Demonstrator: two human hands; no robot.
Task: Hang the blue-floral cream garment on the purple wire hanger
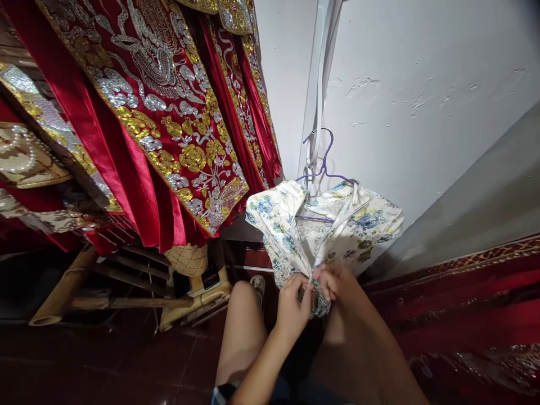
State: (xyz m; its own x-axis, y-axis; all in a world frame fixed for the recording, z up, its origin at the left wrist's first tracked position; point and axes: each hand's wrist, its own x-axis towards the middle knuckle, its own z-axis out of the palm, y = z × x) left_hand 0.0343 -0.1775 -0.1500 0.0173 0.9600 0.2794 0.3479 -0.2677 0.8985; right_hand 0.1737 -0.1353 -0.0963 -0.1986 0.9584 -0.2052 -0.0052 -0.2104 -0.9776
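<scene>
A white floral blouse (280, 242) with blue and yellow flowers hangs on a purple wire hanger (324, 169), its collar spread wide. At the bottom of its neck opening, my left hand (296, 293) pinches the front edge of the cloth between thumb and fingers. Right beside it, my right hand (331, 281) is closed at the other front edge and slightly blurred. Whether a button or only cloth lies between my fingertips is too small to tell. The lower part of the blouse bunches below my hands, partly hidden by them.
Red garments (181, 129) with gold and silver sequin embroidery hang at left. White straps (318, 73) run down the white wall (413, 84) to the hanger. Below left are a bamboo frame (126, 302) and a yellowish stool (213, 295). Red cloth (476, 298) lies along the right.
</scene>
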